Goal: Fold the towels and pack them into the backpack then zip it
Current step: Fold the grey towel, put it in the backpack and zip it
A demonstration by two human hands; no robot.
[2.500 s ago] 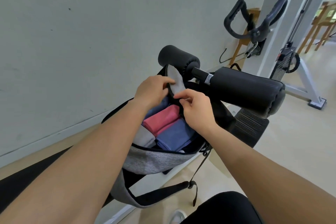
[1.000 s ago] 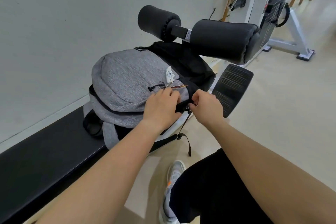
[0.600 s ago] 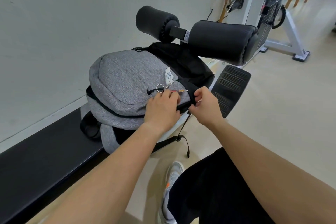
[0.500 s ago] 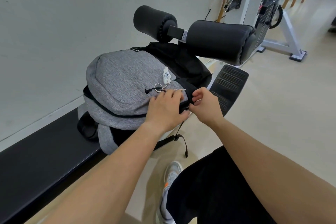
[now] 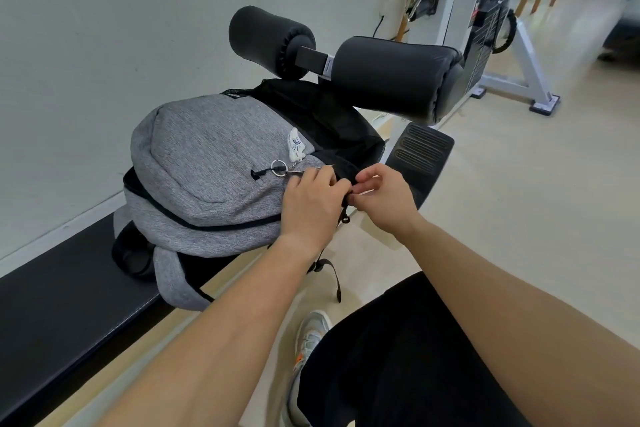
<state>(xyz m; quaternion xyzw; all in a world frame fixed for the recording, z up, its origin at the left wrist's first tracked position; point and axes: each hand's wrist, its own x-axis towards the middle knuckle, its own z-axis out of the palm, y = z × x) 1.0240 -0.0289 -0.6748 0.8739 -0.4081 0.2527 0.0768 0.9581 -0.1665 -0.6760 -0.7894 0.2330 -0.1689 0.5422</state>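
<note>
The gray backpack (image 5: 207, 163) is lying on the black bench (image 5: 52, 288), middle left. The left hand (image 5: 308, 208) is holding its near corner. The right hand (image 5: 384, 199), just beside, is pinching something tiny, probably the zip tab. The zip line (image 5: 207, 227) is running leftward.

A plain pale wall (image 5: 104, 28) fills the upper left; beige floor (image 5: 519, 201) spreads right, a white machine frame (image 5: 519, 55) upper right.

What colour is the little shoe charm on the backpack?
White with blue markings; the small shoe-shaped charm shows best in the head view.
</note>
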